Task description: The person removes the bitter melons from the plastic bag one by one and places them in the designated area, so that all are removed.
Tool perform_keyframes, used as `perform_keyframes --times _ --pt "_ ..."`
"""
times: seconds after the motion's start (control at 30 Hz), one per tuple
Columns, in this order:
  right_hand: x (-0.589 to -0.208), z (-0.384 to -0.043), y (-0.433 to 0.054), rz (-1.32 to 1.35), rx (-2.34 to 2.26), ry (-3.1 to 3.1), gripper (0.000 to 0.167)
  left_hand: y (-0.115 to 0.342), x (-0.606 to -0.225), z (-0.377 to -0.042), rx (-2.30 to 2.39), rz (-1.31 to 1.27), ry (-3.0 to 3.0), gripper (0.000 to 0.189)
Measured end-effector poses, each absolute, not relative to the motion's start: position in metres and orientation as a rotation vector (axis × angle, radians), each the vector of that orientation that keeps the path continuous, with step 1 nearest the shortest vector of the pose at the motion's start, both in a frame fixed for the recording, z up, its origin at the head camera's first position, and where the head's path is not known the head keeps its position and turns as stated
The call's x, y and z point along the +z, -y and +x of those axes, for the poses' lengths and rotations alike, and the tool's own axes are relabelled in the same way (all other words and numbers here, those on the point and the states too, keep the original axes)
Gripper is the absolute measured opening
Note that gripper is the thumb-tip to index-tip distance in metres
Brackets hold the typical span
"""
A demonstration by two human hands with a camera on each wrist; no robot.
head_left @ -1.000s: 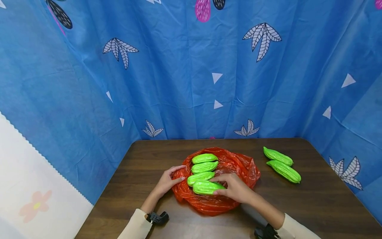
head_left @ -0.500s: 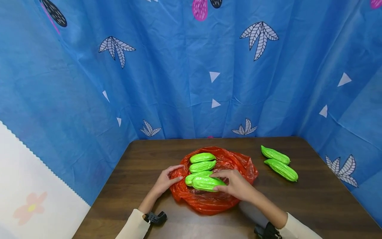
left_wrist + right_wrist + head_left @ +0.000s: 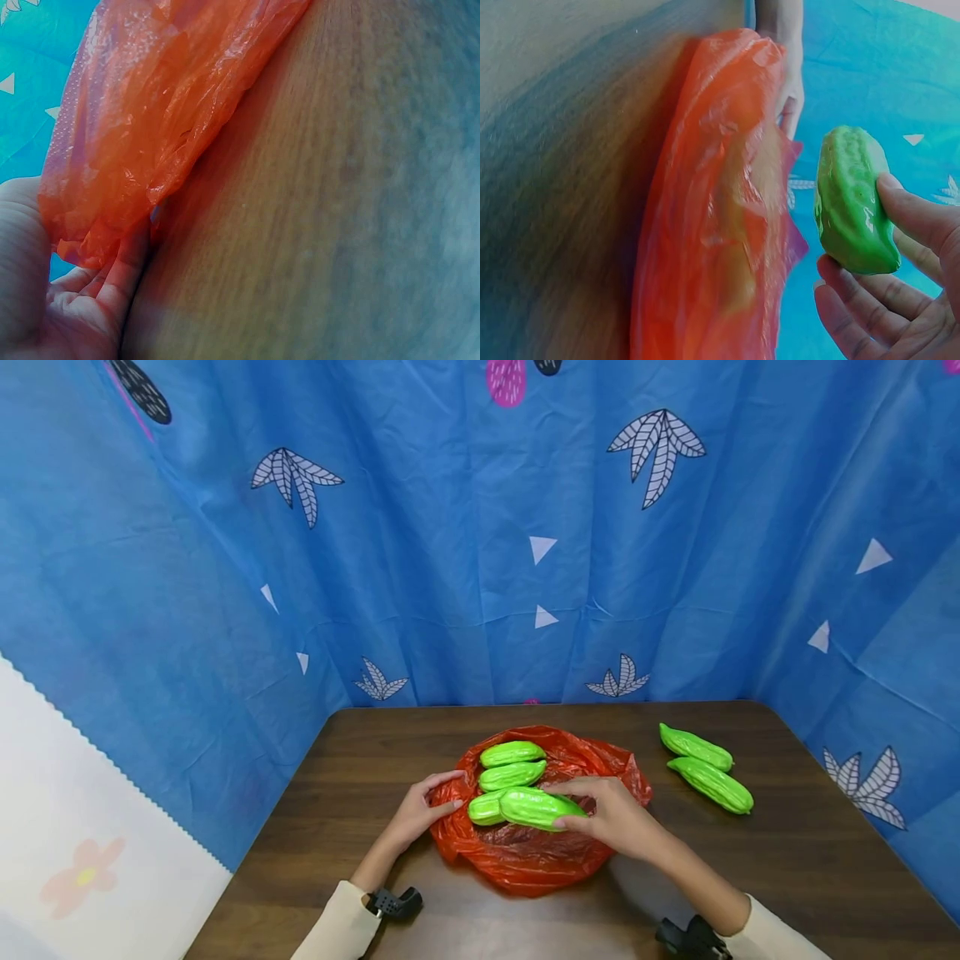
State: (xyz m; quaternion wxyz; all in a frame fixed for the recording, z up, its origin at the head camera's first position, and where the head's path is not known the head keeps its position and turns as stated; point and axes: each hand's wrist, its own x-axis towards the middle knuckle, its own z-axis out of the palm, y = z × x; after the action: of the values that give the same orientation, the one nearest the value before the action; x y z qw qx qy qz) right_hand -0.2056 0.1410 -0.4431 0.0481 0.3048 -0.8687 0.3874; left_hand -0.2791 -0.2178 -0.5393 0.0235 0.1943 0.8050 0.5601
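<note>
A bright green bitter melon (image 3: 536, 808), ridged and pointed at one end, is held between the thumb and fingertips of my right hand (image 3: 618, 818). In the right wrist view this bitter melon (image 3: 851, 202) is raised above the rim of a red plastic bag (image 3: 712, 210). Inside the spread-open bag (image 3: 525, 872) lie three more bitter melons (image 3: 513, 775) in a row, the nearest partly covered by the held one. My left hand (image 3: 416, 810) holds the bag's left edge. The left wrist view has that edge between thumb and fingers (image 3: 124, 274).
Two more bitter melons (image 3: 708, 783) lie side by side on the brown wooden table (image 3: 360, 752), right of the bag. A blue patterned curtain (image 3: 450, 568) stands along the table's back and sides. Black wrist cameras (image 3: 397, 903) sit on both wrists.
My right hand has lifted the bitter melon off the near end of the row and moved it slightly up and right. The left hand stays at the bag's edge.
</note>
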Motion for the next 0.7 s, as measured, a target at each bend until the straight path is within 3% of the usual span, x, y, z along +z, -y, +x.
perform_keyframes --times 0.7 --pt "-0.438 -0.196 -0.18 0.73 1.15 2.644 0.041 0.219 -0.542 -0.281 1.741 0.56 -2.476 0.05"
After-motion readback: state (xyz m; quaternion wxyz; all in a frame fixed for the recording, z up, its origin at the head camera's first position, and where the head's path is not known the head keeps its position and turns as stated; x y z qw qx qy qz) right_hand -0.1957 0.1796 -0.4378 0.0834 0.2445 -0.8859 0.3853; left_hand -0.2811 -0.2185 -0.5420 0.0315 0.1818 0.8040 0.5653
